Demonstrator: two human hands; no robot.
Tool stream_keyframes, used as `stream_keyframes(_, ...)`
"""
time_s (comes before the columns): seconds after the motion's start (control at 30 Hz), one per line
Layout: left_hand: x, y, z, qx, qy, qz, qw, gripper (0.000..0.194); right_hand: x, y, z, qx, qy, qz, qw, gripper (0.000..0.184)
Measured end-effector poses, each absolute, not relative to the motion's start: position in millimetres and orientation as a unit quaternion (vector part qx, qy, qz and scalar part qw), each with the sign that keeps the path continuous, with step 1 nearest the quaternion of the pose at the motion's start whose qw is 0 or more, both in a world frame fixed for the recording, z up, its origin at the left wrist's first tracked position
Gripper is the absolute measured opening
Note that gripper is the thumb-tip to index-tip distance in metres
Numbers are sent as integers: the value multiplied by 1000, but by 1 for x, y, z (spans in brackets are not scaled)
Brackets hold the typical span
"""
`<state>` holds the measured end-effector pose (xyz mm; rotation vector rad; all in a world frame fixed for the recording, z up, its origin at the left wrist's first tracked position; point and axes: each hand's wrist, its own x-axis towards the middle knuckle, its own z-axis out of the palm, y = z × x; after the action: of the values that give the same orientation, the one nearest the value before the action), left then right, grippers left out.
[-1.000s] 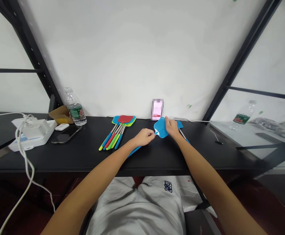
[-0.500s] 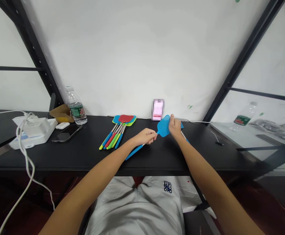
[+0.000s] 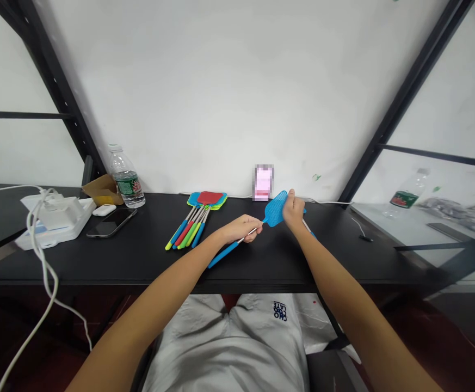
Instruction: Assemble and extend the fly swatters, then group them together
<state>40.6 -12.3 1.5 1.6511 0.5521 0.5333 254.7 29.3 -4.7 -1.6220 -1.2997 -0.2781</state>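
Note:
My left hand (image 3: 245, 227) is closed on the metal shaft of a blue fly swatter (image 3: 276, 208), just below its head. The swatter slants over the desk, its blue handle down toward the front edge. My right hand (image 3: 293, 210) grips the right edge of the swatter's head, thumb up. Under and behind my right wrist, part of another blue swatter (image 3: 309, 228) shows; most of it is hidden. To the left lies a fanned pile of several fly swatters (image 3: 210, 197), a red head on top and blue, green and yellow handles toward me.
On the left of the black desk (image 3: 139, 267) are a water bottle (image 3: 127, 179), an open cardboard box (image 3: 102, 189), a dark phone (image 3: 111, 222), a white earphone case (image 3: 104, 210) and a power strip (image 3: 66, 223) with cables. A blurred-out screen (image 3: 263, 183) leans against the wall.
Both hands have shifted very slightly with the swatter's head moving a little right, and more of its metal shaft shows below my left hand.

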Motion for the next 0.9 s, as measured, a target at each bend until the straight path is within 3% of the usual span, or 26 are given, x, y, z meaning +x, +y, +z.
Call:
stream_keyframes(0.43,38,-10,-5,727,258,219,597,21,279,34,-4,-719,-477,-131,488,87)
stream_keyframes(0.63,41,-1,-13,714,285,267,581,26,278,37,-10,-752,-533,-83,379,76)
stream_keyframes(0.9,43,1,-12,732,384,320,463,32,268,36,-14,-790,-562,-75,232,54)
